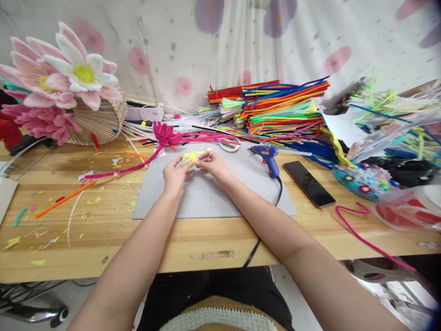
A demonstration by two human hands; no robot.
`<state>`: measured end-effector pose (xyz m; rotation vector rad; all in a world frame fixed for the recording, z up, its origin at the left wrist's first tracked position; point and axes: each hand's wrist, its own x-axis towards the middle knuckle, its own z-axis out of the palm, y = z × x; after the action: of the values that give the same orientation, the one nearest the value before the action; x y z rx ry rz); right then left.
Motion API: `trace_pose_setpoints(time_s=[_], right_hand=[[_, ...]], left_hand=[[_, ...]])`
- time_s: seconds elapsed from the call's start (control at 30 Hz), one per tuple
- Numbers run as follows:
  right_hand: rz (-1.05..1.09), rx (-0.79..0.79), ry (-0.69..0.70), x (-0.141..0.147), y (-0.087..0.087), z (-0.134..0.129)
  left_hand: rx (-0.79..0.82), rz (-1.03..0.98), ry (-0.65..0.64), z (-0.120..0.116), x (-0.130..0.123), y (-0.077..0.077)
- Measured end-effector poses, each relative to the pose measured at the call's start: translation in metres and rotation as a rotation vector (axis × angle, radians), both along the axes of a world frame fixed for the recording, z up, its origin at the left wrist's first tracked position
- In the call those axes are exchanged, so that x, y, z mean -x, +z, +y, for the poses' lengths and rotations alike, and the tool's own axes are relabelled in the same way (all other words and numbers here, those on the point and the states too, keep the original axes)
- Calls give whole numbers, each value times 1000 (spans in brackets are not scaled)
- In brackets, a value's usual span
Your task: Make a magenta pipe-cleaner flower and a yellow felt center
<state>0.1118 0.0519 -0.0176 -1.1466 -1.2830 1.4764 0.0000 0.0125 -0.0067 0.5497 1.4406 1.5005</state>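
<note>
Over the grey cutting mat (213, 202), both hands meet at small, thin yellow pieces (189, 157) that look like paper or felt. My left hand (175, 174) has its thumb and fingers closed at their left side. The fingertips of my right hand (212, 166) pinch their right edge. Fingers partly cover the pieces, so their full shape is hidden. Just behind my left hand lies a magenta pipe-cleaner flower (166, 134) with a long fuzzy stem (120, 172). To the right of my right hand, a blue hot glue gun (269, 158) rests on the mat.
Colourful pipe-cleaner bundles (285, 108) are piled at the back. White-handled scissors (229, 145) lie behind the mat. A phone (309, 184) and a bent pink pipe cleaner (365, 236) are on the right. Yellow scraps and an orange pipe cleaner (65, 199) litter the left. Large pink-and-white flowers (82, 73) stand back left.
</note>
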Motion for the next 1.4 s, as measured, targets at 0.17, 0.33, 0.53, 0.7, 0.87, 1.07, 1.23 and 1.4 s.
trace_pose_setpoints(time_s=[0.17,0.33,0.53,0.7,0.87,1.07,1.23,1.4], right_hand=[[-11,-5,-2,1,-2,2],[-3,-8,9,-1,-1,1],[32,2,37,-2,0,0],[13,-19,12,-1,-1,1],[17,-32,3,-1,-1,0],[25,-38,-4,-1,2,-2],[16,-26,-2,1,2,-2],[23,-35,44,3,-2,0]], left_hand=[[-3,9,-18,0,0,0],[-7,27,-33,-2,0,2],[1,15,-29,-2,0,4],[8,7,-36,-2,0,4],[3,-2,-47,-2,0,3],[-8,5,-55,-1,1,2],[-32,-4,-48,-2,1,2],[-32,-8,-38,0,1,2]])
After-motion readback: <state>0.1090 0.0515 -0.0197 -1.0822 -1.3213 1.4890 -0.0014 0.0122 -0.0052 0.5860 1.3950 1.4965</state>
